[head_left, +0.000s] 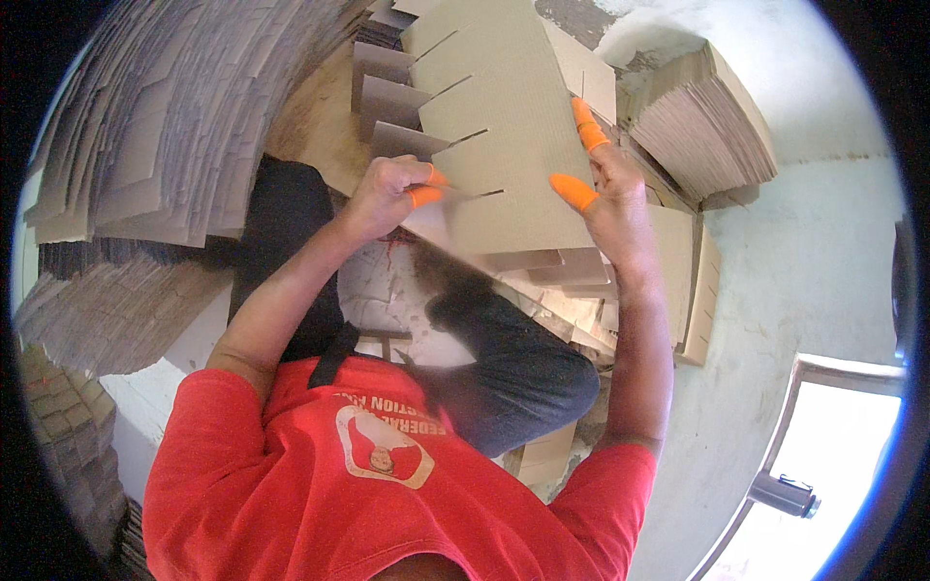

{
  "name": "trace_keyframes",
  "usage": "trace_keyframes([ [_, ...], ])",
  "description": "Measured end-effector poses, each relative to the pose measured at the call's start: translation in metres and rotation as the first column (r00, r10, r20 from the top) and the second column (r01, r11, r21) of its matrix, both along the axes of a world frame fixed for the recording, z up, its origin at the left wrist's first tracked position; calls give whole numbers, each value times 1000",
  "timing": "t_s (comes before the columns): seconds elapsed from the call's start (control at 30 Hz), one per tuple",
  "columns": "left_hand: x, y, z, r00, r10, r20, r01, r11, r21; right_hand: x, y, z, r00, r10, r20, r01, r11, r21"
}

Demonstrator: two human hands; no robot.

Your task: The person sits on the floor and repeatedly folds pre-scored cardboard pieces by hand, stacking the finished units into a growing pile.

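A slotted cardboard sheet (523,136) lies in front of me, with several slots cut in from its left side. Cardboard crosspieces (387,102) stick out past that side at the upper slots. My left hand (392,198), with orange covers on thumb and finger, pinches cardboard at the lowest slot. Blur there hides which piece is in the pinch. At the sheet's right edge, my right hand (612,194) holds on, its orange-covered thumb on top and forefinger stretched along the edge. The remaining right fingers are partly hidden.
Large stacks of cardboard (184,126) rise on my left. Another cardboard stack (702,121) leans by the pale wall (823,252) at the far right. More slotted pieces (693,281) stand right of my forearm. My bent leg (513,368) lies below the work.
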State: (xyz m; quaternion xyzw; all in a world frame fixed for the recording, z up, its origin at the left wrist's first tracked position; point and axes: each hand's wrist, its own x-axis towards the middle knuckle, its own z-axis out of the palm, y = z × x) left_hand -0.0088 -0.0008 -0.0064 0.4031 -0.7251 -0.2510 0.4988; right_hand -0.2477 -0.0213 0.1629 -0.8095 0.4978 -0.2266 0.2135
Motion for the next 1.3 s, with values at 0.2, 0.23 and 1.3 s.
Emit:
trace_keyframes([
  [0.2,-3,-4,-5,1000,14,26,-16,996,83,4,-27,-35,980,198,33,-198,980,10],
  [0.23,-3,-6,-7,1000,14,28,-16,997,72,9,-27,-38,982,191,-12,-191,982,11],
  [1.3,-23,-103,31,617,109,779,153,955,-256,-38,-44,-105,913,-14,-407,60,993,100],
])
